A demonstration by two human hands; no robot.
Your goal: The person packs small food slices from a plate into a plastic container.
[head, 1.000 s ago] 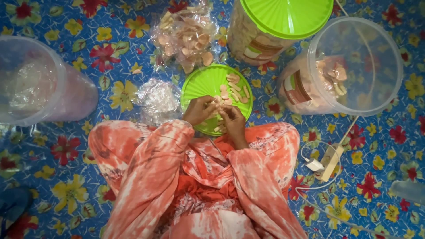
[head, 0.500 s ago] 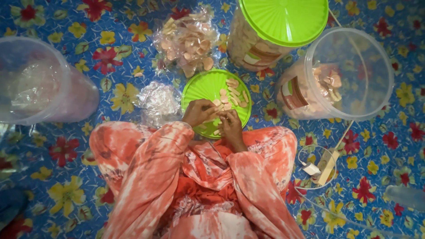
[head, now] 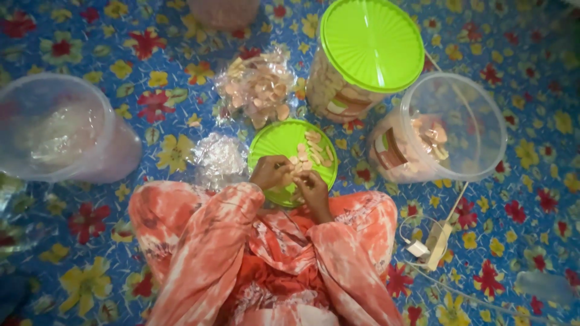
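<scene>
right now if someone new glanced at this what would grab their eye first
Probably the bright green lid on the tall tub at top centre, and the matching green lid lying flat before the person with pale thin pieces on it. The left hand and right hand meet over that flat lid, fingering small pieces. All around lies a blue cloth with red and yellow flowers.

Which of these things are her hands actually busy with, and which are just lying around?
In use: left hand, right hand, small pale pieces, green lid.

Lying about: clear bag of pieces, lidded tub, open tub, empty tub, white charger.
</scene>
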